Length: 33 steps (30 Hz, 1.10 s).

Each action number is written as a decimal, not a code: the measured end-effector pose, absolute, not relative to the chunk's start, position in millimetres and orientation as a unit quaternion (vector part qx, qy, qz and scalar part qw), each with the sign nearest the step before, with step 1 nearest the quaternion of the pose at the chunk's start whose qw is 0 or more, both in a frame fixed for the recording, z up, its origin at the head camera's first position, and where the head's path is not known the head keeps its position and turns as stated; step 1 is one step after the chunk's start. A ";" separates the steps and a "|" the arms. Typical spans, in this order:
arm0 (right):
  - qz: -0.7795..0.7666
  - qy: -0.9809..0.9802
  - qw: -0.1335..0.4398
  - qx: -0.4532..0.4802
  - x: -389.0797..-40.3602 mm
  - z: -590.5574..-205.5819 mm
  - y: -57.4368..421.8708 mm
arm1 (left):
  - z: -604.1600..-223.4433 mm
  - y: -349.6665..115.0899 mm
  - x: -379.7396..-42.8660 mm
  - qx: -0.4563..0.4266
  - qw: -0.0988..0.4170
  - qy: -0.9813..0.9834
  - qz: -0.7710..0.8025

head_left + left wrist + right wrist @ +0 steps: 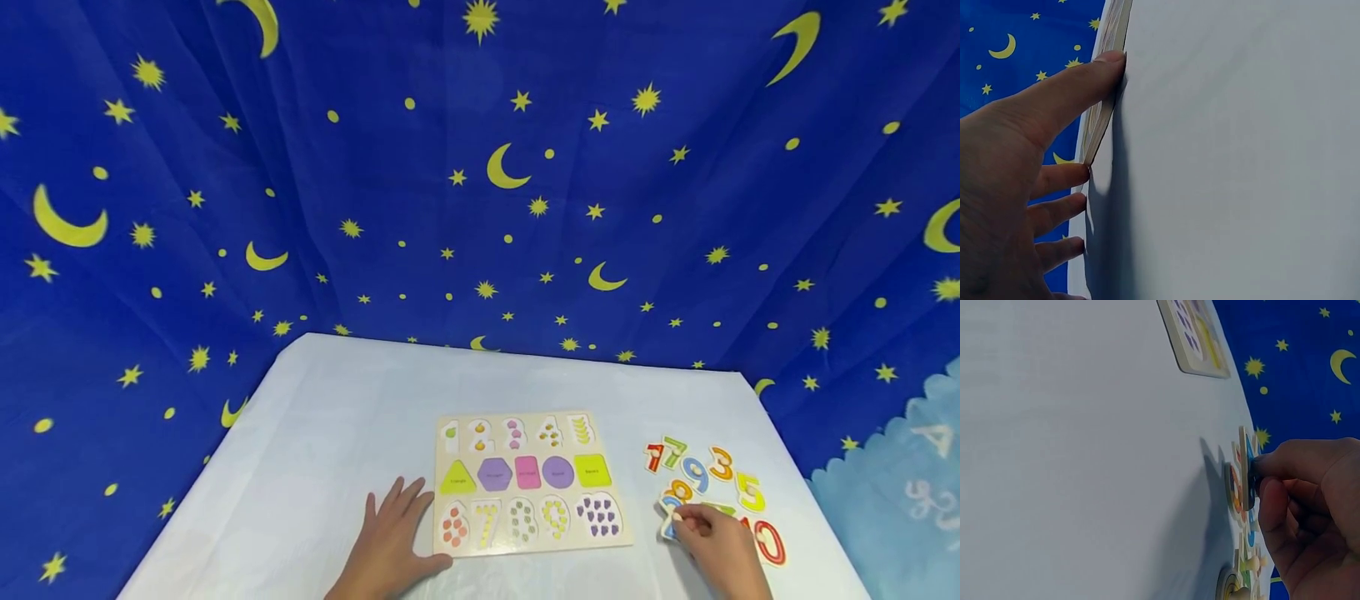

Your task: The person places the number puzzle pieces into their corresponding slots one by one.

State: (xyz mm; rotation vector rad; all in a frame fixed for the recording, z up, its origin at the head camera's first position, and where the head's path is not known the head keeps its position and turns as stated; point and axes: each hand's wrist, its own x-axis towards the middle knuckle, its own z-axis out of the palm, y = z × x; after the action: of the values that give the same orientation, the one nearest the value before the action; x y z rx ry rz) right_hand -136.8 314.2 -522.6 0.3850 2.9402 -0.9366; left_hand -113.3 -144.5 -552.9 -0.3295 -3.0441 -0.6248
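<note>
A wooden number puzzle board (534, 542) lies on the table, with fruit-printed number recesses above and below a row of coloured shapes. My left hand (390, 537) is spread flat at its lower left corner. In the left wrist view the thumb touches the edge of the board (1105, 115). My right hand (720, 546) pinches a blue wooden number piece (667, 528) between thumb and fingers. The right wrist view shows this piece (1245, 469) edge-on, tilted up off the table; which digit it is I cannot tell.
Loose number pieces lie right of the board: a red 1 (654, 457), a green 7 (673, 451), a blue 9 (696, 475), an orange 3 (722, 463), a yellow 5 (750, 492) and a red 10 (770, 543). A starry blue cloth (480, 250) hangs behind the white table (337, 400).
</note>
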 end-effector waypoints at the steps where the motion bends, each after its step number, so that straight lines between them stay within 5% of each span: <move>1: -0.303 0.945 0.016 0.124 -137.0 -522.5 314.1 | -552.5 -144.5 -113.2 -0.106 0.007 -0.974 -0.199; 33: -0.347 0.933 0.003 0.096 -155.5 -522.3 292.6 | -550.3 -141.5 -111.0 -0.110 0.022 -0.974 -0.197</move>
State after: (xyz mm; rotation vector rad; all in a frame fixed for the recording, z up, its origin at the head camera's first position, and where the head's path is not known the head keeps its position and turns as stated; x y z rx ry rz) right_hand -155.5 292.6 -522.3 0.3022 2.9258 -1.0866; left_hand -111.0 -141.5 -550.3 -0.3407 -3.0170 -0.6099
